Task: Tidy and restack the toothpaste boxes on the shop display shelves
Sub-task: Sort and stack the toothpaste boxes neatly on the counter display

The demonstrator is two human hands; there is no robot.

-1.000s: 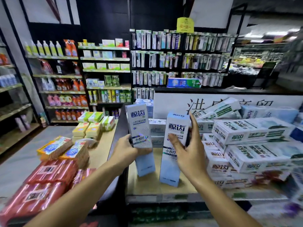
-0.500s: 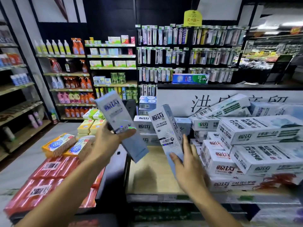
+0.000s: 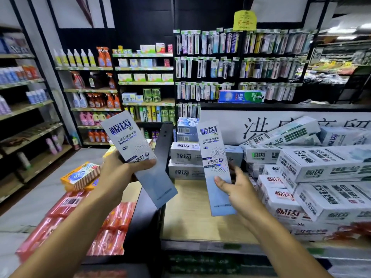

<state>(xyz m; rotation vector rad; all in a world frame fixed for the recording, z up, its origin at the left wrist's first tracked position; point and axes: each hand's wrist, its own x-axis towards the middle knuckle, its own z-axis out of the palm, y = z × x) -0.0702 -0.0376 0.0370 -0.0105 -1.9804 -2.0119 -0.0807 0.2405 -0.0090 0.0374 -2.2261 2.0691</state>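
Left hand (image 3: 118, 173) grips one box (image 3: 128, 141), right hand (image 3: 241, 191) a second box (image 3: 212, 149); heap (image 3: 321, 177) right of the shelf board (image 3: 190, 217) looks largely unsorted.

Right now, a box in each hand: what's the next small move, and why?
Probably lay the right box, in the right hand, flat on the bare shelf before the back stack: it hangs over that patch. The left box, in the left hand, is tilted off to the side.
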